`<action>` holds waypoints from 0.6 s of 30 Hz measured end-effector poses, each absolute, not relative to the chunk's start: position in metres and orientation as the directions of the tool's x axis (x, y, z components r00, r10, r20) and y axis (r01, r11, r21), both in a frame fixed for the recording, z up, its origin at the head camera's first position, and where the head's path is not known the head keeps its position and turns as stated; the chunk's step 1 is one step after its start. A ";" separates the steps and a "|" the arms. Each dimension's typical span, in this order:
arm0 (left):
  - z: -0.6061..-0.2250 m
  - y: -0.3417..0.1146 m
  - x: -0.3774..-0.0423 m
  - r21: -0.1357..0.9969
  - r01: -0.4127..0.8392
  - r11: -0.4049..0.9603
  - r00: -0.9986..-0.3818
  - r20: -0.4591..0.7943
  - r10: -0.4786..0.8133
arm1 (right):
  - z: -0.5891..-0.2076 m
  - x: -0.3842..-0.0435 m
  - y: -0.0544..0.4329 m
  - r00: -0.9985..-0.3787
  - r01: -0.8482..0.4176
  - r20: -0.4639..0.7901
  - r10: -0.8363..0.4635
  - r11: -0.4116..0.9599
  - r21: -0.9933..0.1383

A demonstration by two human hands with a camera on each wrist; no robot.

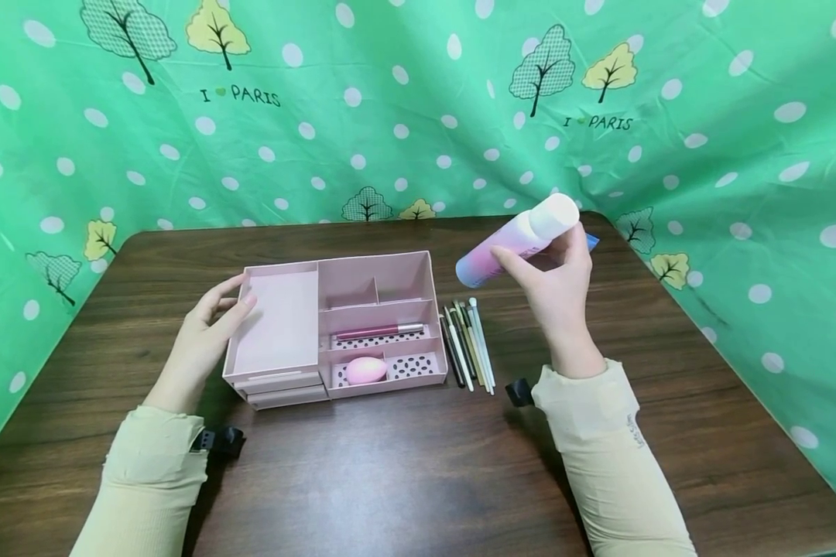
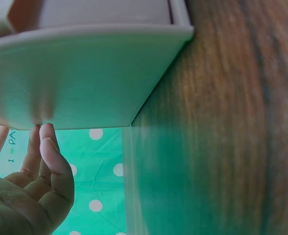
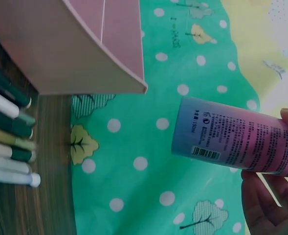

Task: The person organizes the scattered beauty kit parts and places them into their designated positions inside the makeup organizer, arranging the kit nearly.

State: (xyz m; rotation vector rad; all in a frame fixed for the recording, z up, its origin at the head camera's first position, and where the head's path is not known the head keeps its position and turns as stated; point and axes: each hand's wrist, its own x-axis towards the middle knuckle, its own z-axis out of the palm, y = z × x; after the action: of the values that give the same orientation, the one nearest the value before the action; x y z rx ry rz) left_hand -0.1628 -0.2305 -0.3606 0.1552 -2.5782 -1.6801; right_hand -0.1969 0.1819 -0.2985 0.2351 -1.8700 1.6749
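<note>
- My right hand (image 1: pixel 563 298) grips the bottle (image 1: pixel 510 236), aloft right of the organizer (image 1: pixel 279 317)
- Label (image 3: pixel 236 139): "150ml", barcode (image 3: pixel 206 152) (finer print blurs for me)
- My left hand (image 1: pixel 203 333), loose, touches the organizer's side
- Cloth (image 1: pixel 390 46): "PARIS"

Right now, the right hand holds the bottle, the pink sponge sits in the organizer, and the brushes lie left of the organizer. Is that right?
Not quite: the brushes lie right of the organizer, as the head view shows. The right hand does hold the bottle; the pink sponge is in the organizer.
</note>
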 end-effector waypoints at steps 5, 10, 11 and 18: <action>-0.361 -0.231 -0.163 0.917 -0.072 0.392 -0.993 -0.031 -0.110 | -0.299 -0.194 0.175 -0.797 -0.545 0.552 0.244 0.100 -0.832; -0.361 -0.231 -0.164 0.918 -0.075 0.388 -0.993 -0.036 -0.109 | -0.301 -0.192 0.168 -0.793 -0.561 0.559 0.242 0.071 -0.825; -0.362 -0.231 -0.164 0.918 -0.075 0.389 -0.993 -0.035 -0.108 | -0.302 -0.192 0.167 -0.792 -0.562 0.560 0.242 0.069 -0.825; -0.361 -0.231 -0.163 0.916 -0.064 0.397 -0.993 -0.019 -0.116 | -0.304 -0.191 0.158 -0.796 -0.569 0.566 0.213 0.054 -0.821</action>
State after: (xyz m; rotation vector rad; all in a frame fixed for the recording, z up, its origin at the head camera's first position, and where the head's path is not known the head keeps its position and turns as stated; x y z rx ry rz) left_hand -0.1629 -0.2311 -0.3613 0.1661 -2.5853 -1.6913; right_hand -0.1911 0.1585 -0.3043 0.3559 -1.7761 1.7999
